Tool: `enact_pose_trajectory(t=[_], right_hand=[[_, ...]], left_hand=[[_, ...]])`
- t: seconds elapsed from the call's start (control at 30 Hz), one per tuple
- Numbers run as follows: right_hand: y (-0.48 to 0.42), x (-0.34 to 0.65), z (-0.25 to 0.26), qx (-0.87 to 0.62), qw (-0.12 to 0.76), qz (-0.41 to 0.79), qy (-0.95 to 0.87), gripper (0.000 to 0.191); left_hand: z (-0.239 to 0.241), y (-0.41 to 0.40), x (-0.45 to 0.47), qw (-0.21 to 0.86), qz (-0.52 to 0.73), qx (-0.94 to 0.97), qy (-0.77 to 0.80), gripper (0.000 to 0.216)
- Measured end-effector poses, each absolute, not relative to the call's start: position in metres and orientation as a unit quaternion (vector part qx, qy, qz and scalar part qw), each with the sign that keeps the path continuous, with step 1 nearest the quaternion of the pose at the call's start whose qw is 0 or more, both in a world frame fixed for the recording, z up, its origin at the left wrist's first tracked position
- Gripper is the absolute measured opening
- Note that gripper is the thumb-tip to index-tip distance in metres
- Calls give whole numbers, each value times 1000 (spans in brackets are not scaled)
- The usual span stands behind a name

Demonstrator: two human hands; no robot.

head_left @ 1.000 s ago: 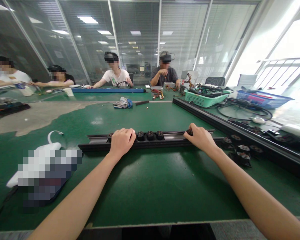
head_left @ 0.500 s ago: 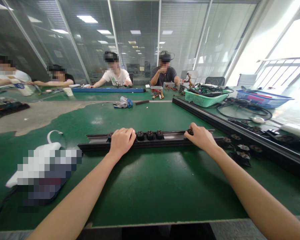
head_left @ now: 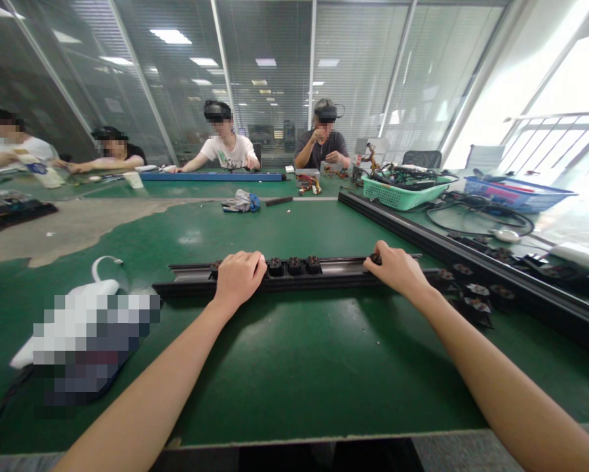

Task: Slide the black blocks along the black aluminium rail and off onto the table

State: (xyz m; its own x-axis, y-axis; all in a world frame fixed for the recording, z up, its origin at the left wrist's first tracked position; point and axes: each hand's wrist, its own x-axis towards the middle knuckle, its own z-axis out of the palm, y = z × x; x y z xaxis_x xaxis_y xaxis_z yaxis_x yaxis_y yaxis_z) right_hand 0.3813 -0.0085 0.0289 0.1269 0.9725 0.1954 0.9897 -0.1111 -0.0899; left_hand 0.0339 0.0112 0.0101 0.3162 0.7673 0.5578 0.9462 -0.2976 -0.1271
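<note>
Left hand (head_left: 240,278): palm down, fingers curled closed over the black rail (head_left: 346,267); fingertips and whatever sits under them hidden. Right hand (head_left: 397,265): thumb and fingers nearly together, pinching a small black piece (head_left: 377,258) at the rail's right part.

Rail lies crosswise on the green worktop (head_left: 318,380), in front of the person, both hands on it. Wide strip of green surface between rail and worktop's near edge, forearms passing over both sides of it. More green surface beyond the rail, up to a grey-blue cloth (head_left: 241,201). Right side tight: loose black parts (head_left: 477,301) near the rail's right end, then a long black bar (head_left: 422,235) running diagonally. Left end of rail close to a white item (head_left: 73,321), partly pixelated.

Rail: long, straight, open channel, greyish inside, dark raised sides. Square black blocks (head_left: 294,265) sit in a row right of the left hand, tops brownish; another partly shows left of it.

Farther off: green basket (head_left: 397,196) of cables, blue basket (head_left: 515,195), four people seated.
</note>
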Motion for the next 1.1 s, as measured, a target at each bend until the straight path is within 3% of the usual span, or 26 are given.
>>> enact_pose_trajectory(t=[1.1], right_hand=[[-4, 380, 35, -745, 19, -38, -666, 32]], left_hand=[[11, 10, 34, 217, -214, -780, -547, 39]])
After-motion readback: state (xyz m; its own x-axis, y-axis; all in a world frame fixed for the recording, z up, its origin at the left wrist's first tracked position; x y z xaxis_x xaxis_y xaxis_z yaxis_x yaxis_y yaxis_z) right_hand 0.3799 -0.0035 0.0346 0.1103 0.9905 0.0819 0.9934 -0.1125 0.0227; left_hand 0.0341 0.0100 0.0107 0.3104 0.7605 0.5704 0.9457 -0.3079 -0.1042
